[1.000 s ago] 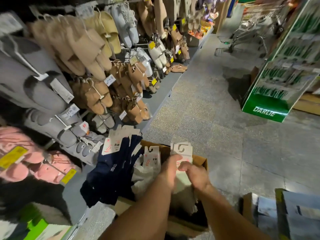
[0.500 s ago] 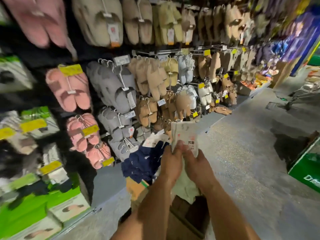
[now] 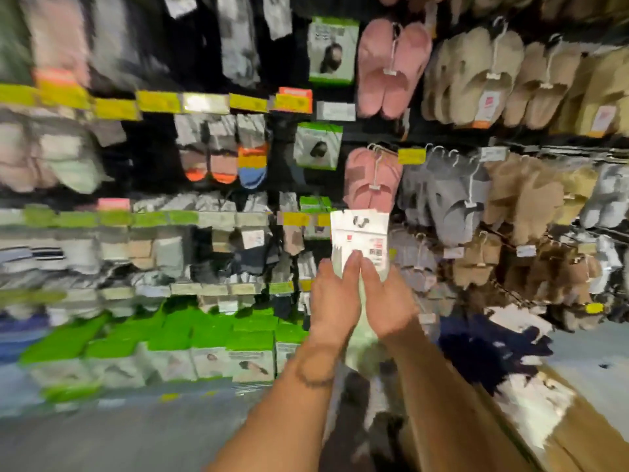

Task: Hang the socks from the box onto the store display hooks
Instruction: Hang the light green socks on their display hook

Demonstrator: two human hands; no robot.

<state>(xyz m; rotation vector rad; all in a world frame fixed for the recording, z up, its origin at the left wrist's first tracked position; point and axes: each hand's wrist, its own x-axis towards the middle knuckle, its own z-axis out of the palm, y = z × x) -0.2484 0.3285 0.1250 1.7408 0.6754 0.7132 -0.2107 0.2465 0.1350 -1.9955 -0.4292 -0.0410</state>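
The light is dim and even, with no strong glare. Heavy motion blur smears the left side into blocky streaks, so the hanging packets and green boxes (image 3: 218,338) there lose all detail. The pink slippers (image 3: 391,66) read more sharply. Wide-angle bending curves the hook rows toward the edges.

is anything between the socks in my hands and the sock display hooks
Nothing visible stands in between. Both hands, left and right, hold the white sock pack up in open air before the display. The sock racks are blurred, so a free hook cannot be made out.
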